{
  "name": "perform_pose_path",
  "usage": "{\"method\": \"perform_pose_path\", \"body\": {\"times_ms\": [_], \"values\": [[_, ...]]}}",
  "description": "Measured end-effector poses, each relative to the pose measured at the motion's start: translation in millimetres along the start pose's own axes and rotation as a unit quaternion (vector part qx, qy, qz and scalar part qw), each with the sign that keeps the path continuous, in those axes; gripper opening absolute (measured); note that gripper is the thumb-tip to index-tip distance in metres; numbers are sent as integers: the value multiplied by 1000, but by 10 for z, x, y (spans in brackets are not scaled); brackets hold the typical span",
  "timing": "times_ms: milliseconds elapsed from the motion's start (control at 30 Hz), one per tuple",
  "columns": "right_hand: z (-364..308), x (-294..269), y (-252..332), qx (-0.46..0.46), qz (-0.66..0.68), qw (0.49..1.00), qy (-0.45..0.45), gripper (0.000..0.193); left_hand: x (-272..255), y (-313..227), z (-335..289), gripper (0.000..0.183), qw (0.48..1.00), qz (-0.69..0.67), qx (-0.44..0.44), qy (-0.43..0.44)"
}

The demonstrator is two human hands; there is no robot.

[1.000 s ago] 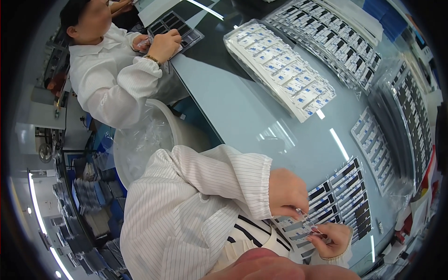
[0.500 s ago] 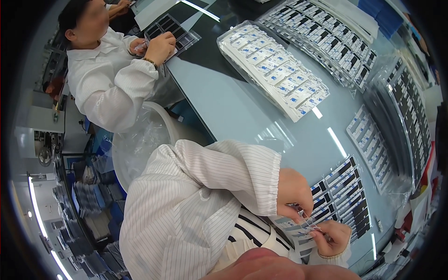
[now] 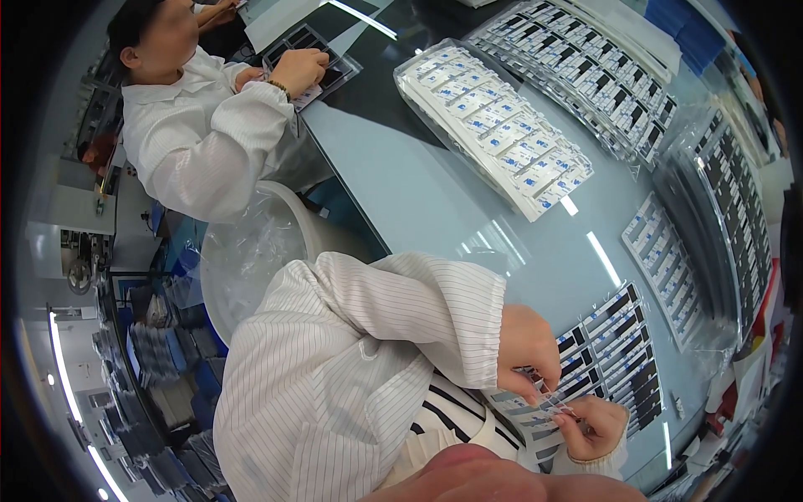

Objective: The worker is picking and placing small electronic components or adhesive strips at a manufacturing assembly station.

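My left hand (image 3: 529, 347) reaches in from the left with thumb and fingertips pinched on a small clear strip (image 3: 548, 403). Close against it, my right hand (image 3: 595, 425) pinches the other end of this strip; its exact kind is too small to make out. Under and beside both hands lies a sheet of black and white adhesive pieces (image 3: 637, 361) in rows. A pale slotted sheet (image 3: 512, 412) shows below my left hand, partly covered by the hands and sleeve.
Stacks of white backing sheets with blue print (image 3: 502, 125) and black-and-white part sheets (image 3: 585, 71) lie farther back. At right are a slotted sheet (image 3: 665, 263) and a bagged stack (image 3: 736, 217). A white bin (image 3: 305, 222) stands left; a co-worker (image 3: 196, 134) handles a dark sheet.
My hands stay nearly in place, with only slight finger movement at the strip. The co-worker's hand has shifted a little up and right over the dark sheet.
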State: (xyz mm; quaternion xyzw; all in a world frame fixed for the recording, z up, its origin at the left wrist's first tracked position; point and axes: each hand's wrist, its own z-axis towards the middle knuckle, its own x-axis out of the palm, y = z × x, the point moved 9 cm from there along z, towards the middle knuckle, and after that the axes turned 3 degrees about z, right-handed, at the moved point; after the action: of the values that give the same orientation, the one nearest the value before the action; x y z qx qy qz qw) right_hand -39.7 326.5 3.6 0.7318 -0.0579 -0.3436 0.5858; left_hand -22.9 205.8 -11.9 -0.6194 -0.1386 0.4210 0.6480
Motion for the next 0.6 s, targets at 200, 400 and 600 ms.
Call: {"method": "perform_pose_path", "body": {"times_ms": [200,400,600], "values": [[-19,10,61,-5,-14,1000,-3,10,16,-25,28,19,1000,10,-3,24],[23,22,37,-26,-15,1000,6,8,4,-1,2,21,1000,10,-17,12],[16,12,39,-39,-28,999,-5,9,-32,30,4,31,999,-7,-32,-11]]}}
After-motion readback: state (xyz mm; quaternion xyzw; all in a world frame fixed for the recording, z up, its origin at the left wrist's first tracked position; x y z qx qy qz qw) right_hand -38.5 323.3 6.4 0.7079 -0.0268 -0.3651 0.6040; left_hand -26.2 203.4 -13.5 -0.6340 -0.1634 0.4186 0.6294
